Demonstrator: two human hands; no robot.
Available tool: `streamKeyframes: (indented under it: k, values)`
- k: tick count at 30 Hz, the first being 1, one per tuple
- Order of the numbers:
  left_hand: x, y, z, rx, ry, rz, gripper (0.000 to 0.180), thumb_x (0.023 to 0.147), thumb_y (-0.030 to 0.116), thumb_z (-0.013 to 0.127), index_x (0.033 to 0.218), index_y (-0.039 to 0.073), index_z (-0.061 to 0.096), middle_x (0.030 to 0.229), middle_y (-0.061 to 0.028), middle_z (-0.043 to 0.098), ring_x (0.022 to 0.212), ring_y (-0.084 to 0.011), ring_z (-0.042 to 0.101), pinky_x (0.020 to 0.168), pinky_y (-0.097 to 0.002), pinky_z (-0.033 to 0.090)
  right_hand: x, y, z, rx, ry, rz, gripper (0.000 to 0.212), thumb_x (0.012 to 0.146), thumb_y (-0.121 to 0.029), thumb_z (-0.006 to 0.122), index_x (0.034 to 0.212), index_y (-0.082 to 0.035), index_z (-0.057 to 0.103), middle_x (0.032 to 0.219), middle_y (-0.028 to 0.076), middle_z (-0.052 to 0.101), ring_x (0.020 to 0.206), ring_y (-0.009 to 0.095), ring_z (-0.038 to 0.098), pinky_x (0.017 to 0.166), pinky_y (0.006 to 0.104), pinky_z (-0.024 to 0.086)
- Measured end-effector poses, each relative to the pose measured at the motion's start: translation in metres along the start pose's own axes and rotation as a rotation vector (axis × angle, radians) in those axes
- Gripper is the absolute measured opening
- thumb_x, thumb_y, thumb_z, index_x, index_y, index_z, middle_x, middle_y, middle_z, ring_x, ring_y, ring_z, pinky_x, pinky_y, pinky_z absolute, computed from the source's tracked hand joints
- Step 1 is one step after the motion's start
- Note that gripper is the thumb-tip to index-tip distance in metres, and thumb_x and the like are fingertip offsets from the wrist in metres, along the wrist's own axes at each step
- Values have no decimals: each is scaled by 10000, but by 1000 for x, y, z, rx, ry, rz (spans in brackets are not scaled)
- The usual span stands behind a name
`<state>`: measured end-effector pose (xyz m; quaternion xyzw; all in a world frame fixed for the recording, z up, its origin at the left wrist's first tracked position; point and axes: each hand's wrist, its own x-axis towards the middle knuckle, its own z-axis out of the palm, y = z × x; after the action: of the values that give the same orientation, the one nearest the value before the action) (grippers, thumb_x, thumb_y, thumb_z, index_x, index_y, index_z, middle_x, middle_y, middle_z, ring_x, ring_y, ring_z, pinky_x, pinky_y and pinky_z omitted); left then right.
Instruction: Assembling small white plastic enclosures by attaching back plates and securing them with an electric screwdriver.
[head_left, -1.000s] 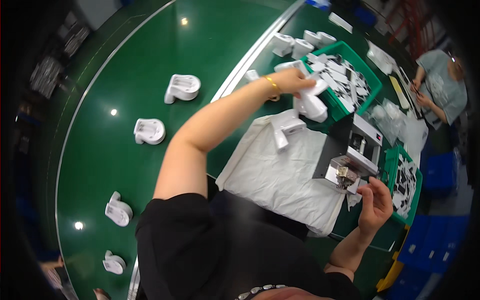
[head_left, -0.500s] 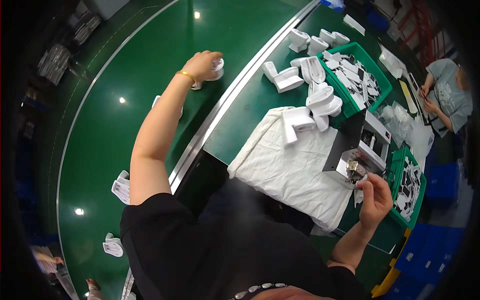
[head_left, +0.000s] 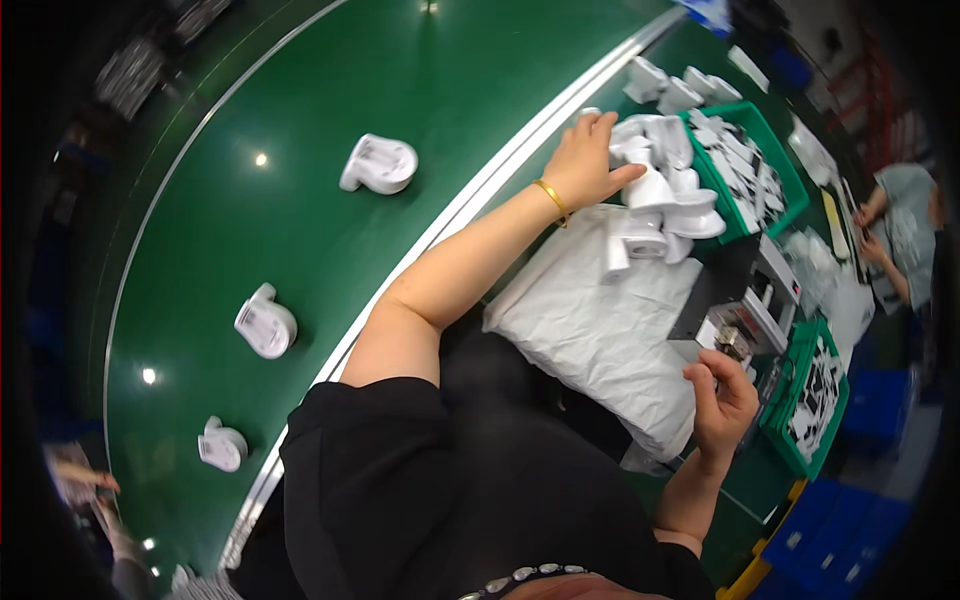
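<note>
Over a cluster of white toilet-shaped plastic parts [head_left: 690, 215], my left hand [head_left: 585, 170] reaches across from the green belt. Its fingers and thumb curve round one white toilet-shaped plastic part [head_left: 648, 188], partly covered by the hand. At the near right, my right hand [head_left: 725, 405] is closed, thumb and forefinger tips together; whatever they may pinch is too small to make out. Just beyond it stands a small grey-and-black machine [head_left: 690, 315] with a metal fixture at its front.
A white cloth pad [head_left: 590, 330] covers the near table. Green bins [head_left: 795, 195] hold small flat white and black pieces. More white parts [head_left: 380, 165] stand on the green belt [head_left: 330, 240], bordered by a metal rail. Another person [head_left: 900, 235] works at the far right; other hands show lower left.
My left hand has swung right, off the belt and over to the cluster, bringing a white part with it. My right hand stays by the machine. The view has shifted somewhat.
</note>
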<state>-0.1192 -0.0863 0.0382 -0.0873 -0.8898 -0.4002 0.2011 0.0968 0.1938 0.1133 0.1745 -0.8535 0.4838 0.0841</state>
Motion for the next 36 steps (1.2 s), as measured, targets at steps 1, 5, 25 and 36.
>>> streamKeyframes:
  k: [1, 5, 25, 36]
  values:
    - [-7, -4, -20, 113, 43, 41, 813, 770, 526, 753, 1367, 42, 488, 1372, -255, 468, 1196, -445, 500, 1010, -470, 448, -4, 5, 0, 8, 18, 17, 180, 905, 25, 652, 1080, 66, 641, 884, 95, 692, 804, 137, 651, 768, 244, 501]
    - [-40, -58, -117, 712, 70, -207, 779, 680, 517, 812, 1344, 203, 553, 1448, -137, 455, 1374, -372, 337, 1050, -647, 312, -8, 6, 5, 140, 19, 98, 195, 942, -20, 633, 1122, 55, 629, 878, 91, 689, 798, 128, 643, 770, 241, 509]
    - [27, 31, 10, -116, 378, 473, 562, 641, 243, 872, 1145, 159, 638, 1197, -85, 576, 1191, -330, 469, 1055, -449, 367, -26, -10, -6, -30, 29, 18, 151, 909, 17, 645, 1053, 62, 649, 874, 90, 683, 789, 132, 657, 737, 243, 514]
    - [-32, 32, -3, 270, -3, 191, 729, 819, 283, 735, 1459, 247, 389, 1540, -57, 341, 1488, -320, 167, 1038, -790, 183, -39, -9, -11, 110, 103, 53, 155, 924, 23, 631, 1073, 59, 654, 880, 85, 690, 785, 134, 662, 741, 245, 531]
